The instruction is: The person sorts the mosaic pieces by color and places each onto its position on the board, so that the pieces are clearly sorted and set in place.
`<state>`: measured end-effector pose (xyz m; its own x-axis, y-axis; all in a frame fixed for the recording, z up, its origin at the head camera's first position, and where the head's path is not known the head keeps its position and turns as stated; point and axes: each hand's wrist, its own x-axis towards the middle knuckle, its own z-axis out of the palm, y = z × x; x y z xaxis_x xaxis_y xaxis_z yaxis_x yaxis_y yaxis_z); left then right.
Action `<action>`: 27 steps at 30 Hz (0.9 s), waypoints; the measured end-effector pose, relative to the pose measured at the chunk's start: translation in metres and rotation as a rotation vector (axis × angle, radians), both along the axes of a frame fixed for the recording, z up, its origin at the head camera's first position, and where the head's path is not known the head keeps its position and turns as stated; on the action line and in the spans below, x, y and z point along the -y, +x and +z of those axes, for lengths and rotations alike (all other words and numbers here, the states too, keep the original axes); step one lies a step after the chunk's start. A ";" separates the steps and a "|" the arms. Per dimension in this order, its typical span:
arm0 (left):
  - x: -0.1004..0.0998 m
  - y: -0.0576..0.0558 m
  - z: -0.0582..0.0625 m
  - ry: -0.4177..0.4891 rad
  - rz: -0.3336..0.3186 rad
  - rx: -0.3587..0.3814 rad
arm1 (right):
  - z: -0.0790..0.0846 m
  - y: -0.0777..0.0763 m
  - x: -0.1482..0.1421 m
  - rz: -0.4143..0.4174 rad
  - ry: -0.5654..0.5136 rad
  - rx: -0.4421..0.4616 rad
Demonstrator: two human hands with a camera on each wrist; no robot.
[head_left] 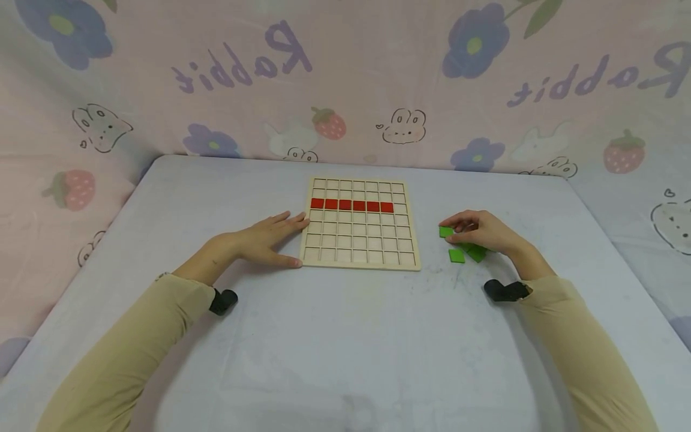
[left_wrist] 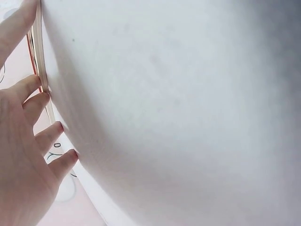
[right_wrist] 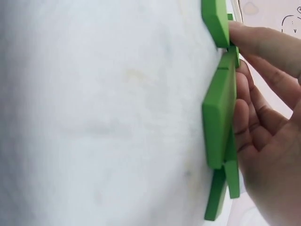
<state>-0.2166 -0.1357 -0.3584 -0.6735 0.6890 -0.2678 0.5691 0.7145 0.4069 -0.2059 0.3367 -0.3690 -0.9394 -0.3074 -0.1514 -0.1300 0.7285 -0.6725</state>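
Note:
A light wooden grid board (head_left: pixel 360 264) lies flat on the table, and a row of red square tiles (head_left: pixel 345 205) fills most of its third row from the top. My left hand (head_left: pixel 267 240) is spread at the board's left side, with thumb and fingertips touching that edge. To the right of the board, my right hand (head_left: pixel 483 231) pinches a green tile (head_left: pixel 445 231) between thumb and fingers, low over the table. Beneath and beside this hand lie several other green tiles (head_left: pixel 456 256), partly covered by it; the right wrist view shows thick green tiles (right_wrist: pixel 216 113) overlapping there.
The table (head_left: pixel 335 348) has a white cloth. Behind it hangs a pink printed curtain (head_left: pixel 345 72) with rabbits, flowers and strawberries. Each wrist carries a black camera mount, such as the right mount (head_left: pixel 506 291).

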 end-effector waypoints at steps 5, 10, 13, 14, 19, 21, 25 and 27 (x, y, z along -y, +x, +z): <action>0.000 -0.001 -0.001 0.000 -0.002 -0.007 | -0.001 -0.002 0.000 -0.008 0.027 -0.003; 0.000 -0.001 -0.001 0.000 -0.001 -0.004 | -0.001 -0.003 0.002 -0.027 0.043 -0.006; 0.000 -0.001 -0.001 -0.006 0.003 -0.002 | -0.001 -0.004 0.003 -0.040 0.044 -0.002; 0.000 -0.001 -0.002 -0.009 0.003 -0.002 | -0.001 -0.004 0.004 -0.044 0.047 0.000; 0.000 -0.001 -0.002 -0.017 0.003 -0.001 | 0.001 -0.005 0.007 -0.049 0.050 0.005; 0.000 -0.001 -0.002 -0.016 0.005 0.002 | 0.002 -0.005 0.009 -0.051 0.047 0.005; 0.000 -0.001 -0.002 -0.014 0.005 -0.001 | 0.003 -0.008 0.011 -0.062 0.041 0.010; 0.000 -0.001 -0.002 -0.015 0.005 -0.004 | 0.003 -0.009 0.012 -0.062 0.041 0.011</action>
